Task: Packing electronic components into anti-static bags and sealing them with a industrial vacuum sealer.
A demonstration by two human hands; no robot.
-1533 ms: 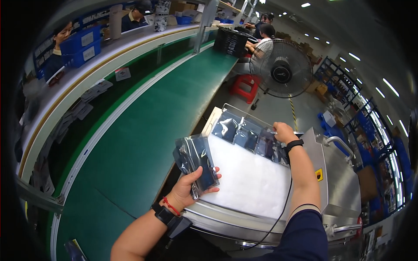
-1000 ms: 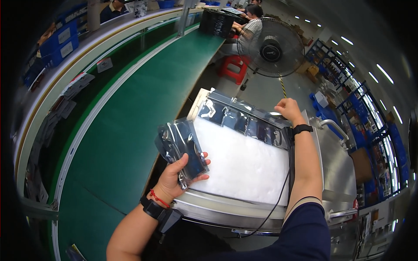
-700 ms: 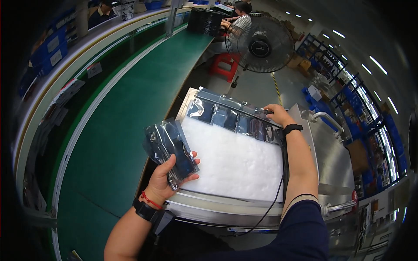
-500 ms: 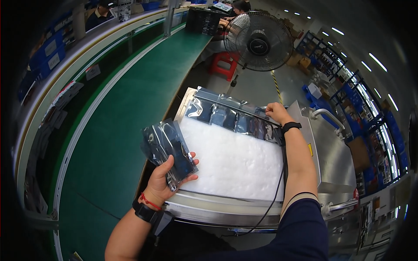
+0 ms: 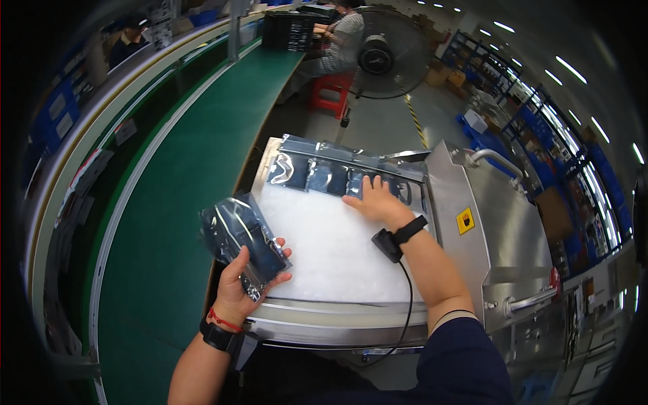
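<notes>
My left hand is closed around a stack of shiny dark antistatic bags, held at the left edge of a white padded bed. What the bags contain is hard to make out through the film. Along the far side of the bed lies a row of similar bags, their upper ends at a metal bar. My right hand, fingers spread, lies over the right part of this row and hides some of it. A black band with a corded box circles my right wrist.
A steel machine lid with handles stands open on the right. To the left runs a green conveyor belt. Beyond the bed are a floor fan, a red stool and a seated person. Blue shelving lines the far right.
My right hand has moved left and nearer from the row's far right end, and its fingers have spread out. The left hand keeps its stack. The whole view has shifted slightly.
</notes>
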